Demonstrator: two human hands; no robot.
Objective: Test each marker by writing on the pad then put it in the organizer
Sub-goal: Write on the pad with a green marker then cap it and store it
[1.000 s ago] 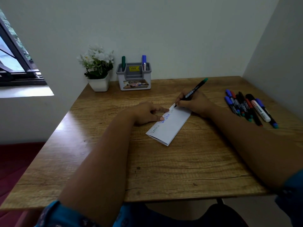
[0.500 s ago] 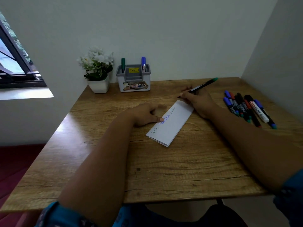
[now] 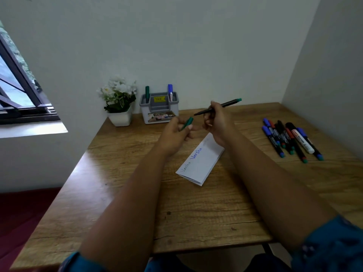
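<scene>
My right hand [image 3: 218, 122] grips a black marker with a green end [image 3: 225, 106], lifted above the table, its tip pointing left. My left hand [image 3: 174, 134] pinches the green cap [image 3: 187, 123] a little to the left of that tip. Below both hands lies the white folded pad [image 3: 202, 163] with grey and blue writing on it. The grey organizer [image 3: 159, 107] stands at the back against the wall, holding a green marker [image 3: 147, 93] and a blue marker [image 3: 170, 92]. Several more markers [image 3: 290, 138] lie in a row on the right of the table.
A white pot of white flowers [image 3: 119, 103] stands left of the organizer. The wooden table [image 3: 137, 193] fits into a corner, with walls behind and on the right. A window [image 3: 17, 85] is at the left.
My right hand lifted the marker off the pad and raised it. My left hand left the pad and rose too, now holding the green cap near the marker's tip.
</scene>
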